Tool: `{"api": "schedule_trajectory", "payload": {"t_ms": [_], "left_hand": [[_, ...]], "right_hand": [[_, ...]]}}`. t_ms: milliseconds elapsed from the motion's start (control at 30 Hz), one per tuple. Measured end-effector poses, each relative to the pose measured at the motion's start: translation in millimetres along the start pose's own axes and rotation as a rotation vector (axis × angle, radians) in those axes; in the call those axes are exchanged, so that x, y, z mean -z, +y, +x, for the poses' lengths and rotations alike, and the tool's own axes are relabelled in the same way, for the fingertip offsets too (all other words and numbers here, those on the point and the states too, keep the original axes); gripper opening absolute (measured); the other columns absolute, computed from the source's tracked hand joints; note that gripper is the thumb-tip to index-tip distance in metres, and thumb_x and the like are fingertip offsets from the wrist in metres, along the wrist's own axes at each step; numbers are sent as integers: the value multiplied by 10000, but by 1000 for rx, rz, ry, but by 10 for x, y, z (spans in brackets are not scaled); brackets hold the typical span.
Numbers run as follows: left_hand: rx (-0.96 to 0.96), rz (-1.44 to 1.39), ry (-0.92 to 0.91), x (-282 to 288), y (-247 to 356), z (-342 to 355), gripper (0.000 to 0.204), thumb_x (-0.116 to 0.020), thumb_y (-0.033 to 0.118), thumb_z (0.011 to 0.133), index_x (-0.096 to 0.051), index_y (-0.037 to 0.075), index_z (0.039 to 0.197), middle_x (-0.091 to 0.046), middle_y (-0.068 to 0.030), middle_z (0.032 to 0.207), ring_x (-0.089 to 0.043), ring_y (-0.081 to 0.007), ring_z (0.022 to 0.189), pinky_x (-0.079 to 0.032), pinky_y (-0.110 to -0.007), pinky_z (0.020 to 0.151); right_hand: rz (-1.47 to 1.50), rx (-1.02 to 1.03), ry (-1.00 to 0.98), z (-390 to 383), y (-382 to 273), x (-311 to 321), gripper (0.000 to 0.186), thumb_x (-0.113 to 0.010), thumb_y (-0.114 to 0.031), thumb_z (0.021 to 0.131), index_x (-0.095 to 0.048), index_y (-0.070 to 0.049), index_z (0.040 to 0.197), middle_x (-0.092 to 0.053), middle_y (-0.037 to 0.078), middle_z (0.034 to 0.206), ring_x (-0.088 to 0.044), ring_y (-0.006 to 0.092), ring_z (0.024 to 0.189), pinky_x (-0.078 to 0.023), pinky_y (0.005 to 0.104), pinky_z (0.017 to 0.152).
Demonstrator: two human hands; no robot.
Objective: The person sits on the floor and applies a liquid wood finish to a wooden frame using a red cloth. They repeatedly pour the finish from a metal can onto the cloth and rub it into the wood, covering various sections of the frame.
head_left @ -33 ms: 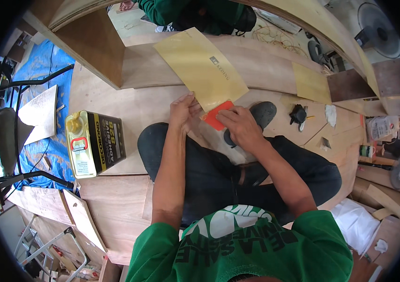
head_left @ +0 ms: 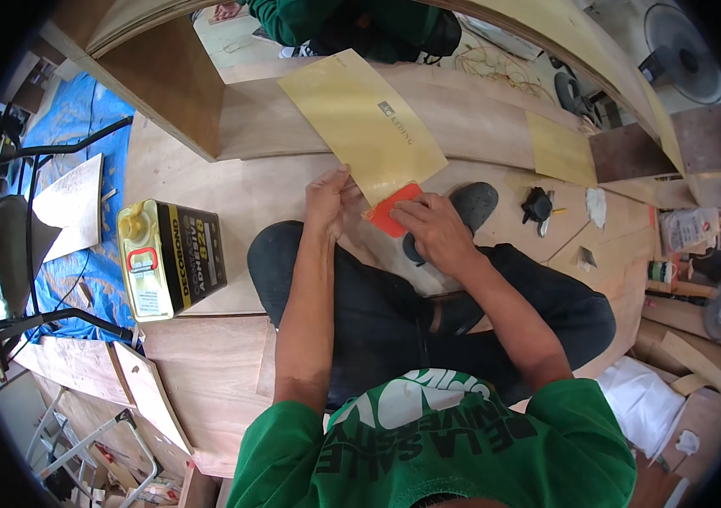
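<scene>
A thin yellow rectangular sheet (head_left: 359, 118) slants away from me, its far part over a low plywood board. My left hand (head_left: 328, 201) is closed on the sheet's near left edge, thumb on top. In my right hand (head_left: 435, 230) is a flat red plastic spreader (head_left: 392, 210), gripped between thumb and fingers. The spreader's far edge lies against the near end of the sheet. My crossed legs are just below both hands, with a dark shoe (head_left: 474, 203) beyond the right hand.
A yellow and black adhesive can (head_left: 176, 261) stands at left. Plywood frame sides (head_left: 157, 80) rise ahead. A second yellow sheet (head_left: 562, 149) lies on the board at right, near a black tool (head_left: 536, 205) and crumpled white paper (head_left: 596, 207). Another person in green (head_left: 360, 25) sits beyond.
</scene>
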State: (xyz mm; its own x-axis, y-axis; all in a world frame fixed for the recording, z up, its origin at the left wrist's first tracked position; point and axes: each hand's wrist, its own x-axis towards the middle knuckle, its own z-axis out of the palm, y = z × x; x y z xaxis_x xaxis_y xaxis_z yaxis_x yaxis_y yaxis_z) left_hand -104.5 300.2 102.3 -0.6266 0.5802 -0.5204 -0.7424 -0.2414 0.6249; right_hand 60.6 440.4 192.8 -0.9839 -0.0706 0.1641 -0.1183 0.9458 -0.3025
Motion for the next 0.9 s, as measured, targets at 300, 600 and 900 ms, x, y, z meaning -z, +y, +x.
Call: {"api": "schedule_trajectory", "payload": {"t_ms": [300, 600, 900], "left_hand": [[-125, -13, 79, -19, 25, -20, 272, -570, 209, 1038, -682, -20, 1131, -733, -114, 987, -704, -199, 820, -571, -340, 764], [-90, 26, 149, -60, 49, -26, 265, -546, 202, 1044, -663, -4, 1161, -717, -99, 955, -700, -199, 802, -579, -338, 724], [-58, -376, 114, 139, -8, 39, 680, -352, 552, 1069, -367, 27, 1500, -534, -199, 1398, -533, -309, 1280, -438, -464, 1069]], "right_hand": [[5, -116, 362, 225, 164, 363, 434, -661, 55, 730, -696, -28, 1154, -704, 135, 1111, -636, 339, 1027, -495, 431, 938], [-120, -116, 165, -148, 205, -139, 500, -680, -23, 685, -663, -1, 1184, -656, 166, 1146, -602, 375, 1062, -473, 464, 947], [-38, -154, 303, 470, 429, 235, 312, -619, 34, 832, -702, -26, 1126, -713, 142, 1081, -625, 354, 952, -492, 421, 886]]}}
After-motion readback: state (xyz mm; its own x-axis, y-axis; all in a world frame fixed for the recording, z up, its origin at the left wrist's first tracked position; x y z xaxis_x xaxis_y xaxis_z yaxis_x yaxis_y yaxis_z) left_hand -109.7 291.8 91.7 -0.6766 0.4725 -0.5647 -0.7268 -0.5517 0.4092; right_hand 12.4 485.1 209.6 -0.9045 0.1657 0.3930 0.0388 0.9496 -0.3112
